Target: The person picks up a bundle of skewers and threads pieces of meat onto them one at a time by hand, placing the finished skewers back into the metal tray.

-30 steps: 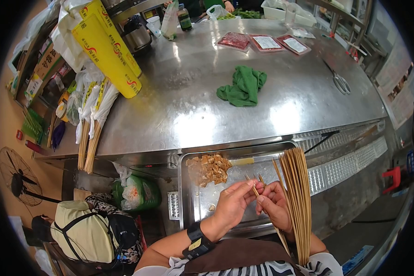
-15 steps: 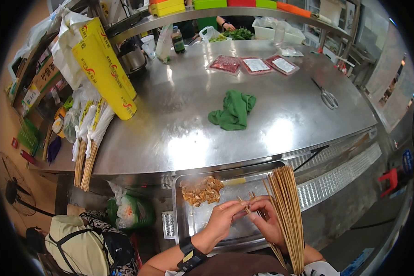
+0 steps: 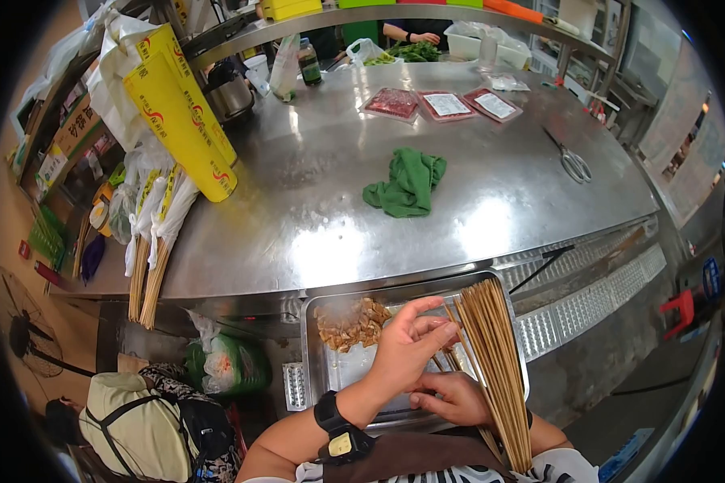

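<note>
My left hand (image 3: 411, 342) is over the middle of the metal tray (image 3: 308, 362), its thumb and fingers pinched on a thin stick near the top of the skewer bundle. Lower down, my right hand (image 3: 453, 398) curls beside the bundle of wooden skewers (image 3: 495, 346), with a few loose sticks running under its fingers. The skewers lean over the tray's right side. Brown meat pieces (image 3: 350, 324) lie in the tray's upper left, partly behind my left hand.
On the steel table (image 3: 282, 185) are a green cloth (image 3: 407, 183), scissors (image 3: 574, 163), packs of red meat (image 3: 395, 103), yellow rolls (image 3: 181, 121) and wrapped skewers (image 3: 157, 241). A person (image 3: 137, 427) is at the lower left; another's hand (image 3: 424, 38) is beside greens at the back.
My left hand has moved right and up, to the top of the skewers. My right hand has dropped lower, towards the tray's near edge. The view has shifted slightly.
</note>
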Demonstrator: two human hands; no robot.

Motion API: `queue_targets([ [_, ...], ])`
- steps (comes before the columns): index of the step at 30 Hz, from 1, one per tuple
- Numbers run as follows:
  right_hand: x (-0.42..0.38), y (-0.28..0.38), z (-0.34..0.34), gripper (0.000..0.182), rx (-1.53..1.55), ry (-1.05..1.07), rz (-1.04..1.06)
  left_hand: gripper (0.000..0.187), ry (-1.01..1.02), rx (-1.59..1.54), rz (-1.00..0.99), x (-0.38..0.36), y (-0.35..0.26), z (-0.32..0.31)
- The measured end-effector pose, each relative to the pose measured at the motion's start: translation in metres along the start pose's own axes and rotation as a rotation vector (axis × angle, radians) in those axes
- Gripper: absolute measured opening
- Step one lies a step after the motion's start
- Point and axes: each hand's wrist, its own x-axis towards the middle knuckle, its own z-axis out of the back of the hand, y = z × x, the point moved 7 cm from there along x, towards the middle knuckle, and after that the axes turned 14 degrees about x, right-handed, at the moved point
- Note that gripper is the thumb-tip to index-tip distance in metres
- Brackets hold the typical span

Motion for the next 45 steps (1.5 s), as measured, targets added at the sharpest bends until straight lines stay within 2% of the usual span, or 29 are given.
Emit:
queue_targets([
  [5,-0.002,0.003,0.002,0.019,-0.073,0.012,-0.034,0.033,-0.022,-0.069,-0.008,0.002,-0.004,-0.008],
  [11,0.0,0.002,0.005,0.019,-0.081,-0.015,-0.001,0.036,-0.033,-0.055,-0.007,-0.003,-0.003,0.003],
  [14,-0.002,-0.011,0.017,0.02,0.069,-0.145,-0.108,0.036,-0.053,-0.05,-0.035,-0.007,-0.005,0.009],
  [17,-0.002,-0.009,0.023,0.019,0.104,-0.218,-0.115,0.037,-0.049,-0.025,0.003,-0.009,0.002,0.016],
  [19,-0.002,-0.001,0.023,0.021,0.062,-0.192,-0.091,0.037,-0.063,-0.019,0.03,-0.01,0.003,0.017],
  [24,-0.002,-0.026,0.03,0.023,0.377,-0.241,-0.05,0.037,-0.098,-0.013,0.03,-0.012,0.006,0.02],
  [29,-0.004,-0.018,0.032,0.022,0.529,-0.275,-0.033,0.035,-0.034,-0.123,0.048,-0.015,0.011,0.022],
  [33,-0.009,-0.013,0.034,0.021,0.69,-0.275,-0.03,0.034,-0.047,-0.083,0.056,-0.014,0.022,0.029],
  [36,-0.009,-0.018,0.03,0.017,0.689,-0.302,-0.073,0.031,0.03,-0.07,0.031,-0.012,0.025,0.03],
  [41,-0.013,-0.017,0.032,0.02,0.679,-0.352,-0.178,0.026,-0.034,-0.128,0.052,-0.01,0.026,0.065],
  [43,-0.014,-0.017,0.038,0.024,0.664,-0.379,-0.089,0.018,-0.241,0.337,0.001,-0.01,0.033,0.11],
  [44,-0.014,-0.017,0.04,0.031,0.656,-0.373,-0.055,0.018,-0.24,0.338,0.005,-0.014,0.034,0.119],
  [45,-0.014,-0.018,0.04,0.031,0.659,-0.373,-0.057,0.016,-0.272,0.718,0.066,-0.019,0.035,0.13],
])
